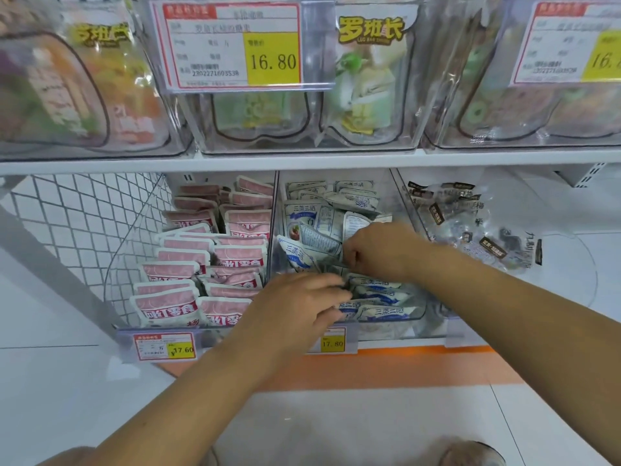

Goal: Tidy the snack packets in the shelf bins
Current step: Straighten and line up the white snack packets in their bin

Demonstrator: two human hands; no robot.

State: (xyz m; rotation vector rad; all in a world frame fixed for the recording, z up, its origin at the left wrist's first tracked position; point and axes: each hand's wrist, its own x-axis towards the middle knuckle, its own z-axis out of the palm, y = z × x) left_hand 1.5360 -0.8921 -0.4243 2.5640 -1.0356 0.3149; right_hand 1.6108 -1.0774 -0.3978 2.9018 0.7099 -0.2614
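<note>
Closest in, an orange strip (369, 368) on the floor below the front edge of the lower shelf (420, 341). On that front edge, a yellow-and-red price tag (164, 346) toward the left, and a second tag (332, 343) partly hidden behind the left wrist.

Just past it, left hand (295, 304) over the front of the middle bin (386, 329), fingers (331, 284) loosely bent and spread across the blue-and-white packets (383, 312) lying flat there. Too blurred to tell whether gripping or only pressing.

Slightly deeper, right hand (379, 250) near the bin's centre, fingers curled tight and pinching the edge of one blue-and-white packet in a jumbled heap. Further back in the same bin, more of these packets standing in rows toward the rear wall.

In the left-hand bin (134, 230), pink packets (188, 260) ranked in two columns from front to back, a few tilted. In the right-hand bin (578, 264), clear-wrapped packets (470, 223) with dark labels, scattered loosely.

Above, at the front edge of the upper shelf (302, 163), clear tubs (302, 139) of large bags, one carrying a big price card (232, 45) marked 16.80.
</note>
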